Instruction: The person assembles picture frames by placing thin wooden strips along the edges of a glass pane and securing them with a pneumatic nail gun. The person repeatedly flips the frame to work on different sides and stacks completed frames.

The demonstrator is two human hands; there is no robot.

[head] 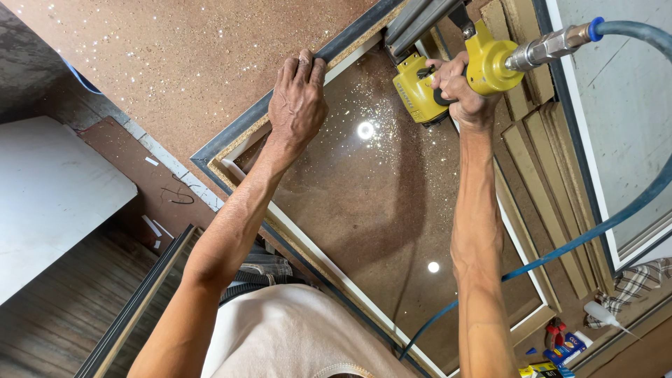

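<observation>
Two hands: left hand [297,98], right hand [458,87]. One yellow pneumatic nail gun [448,73]. One blue air hose [595,227]. One glossy brown panel [378,203]. One white glue bottle [600,313]. One checked cloth [638,283]. Several stacked wooden strips [542,182], exact number unclear.
</observation>
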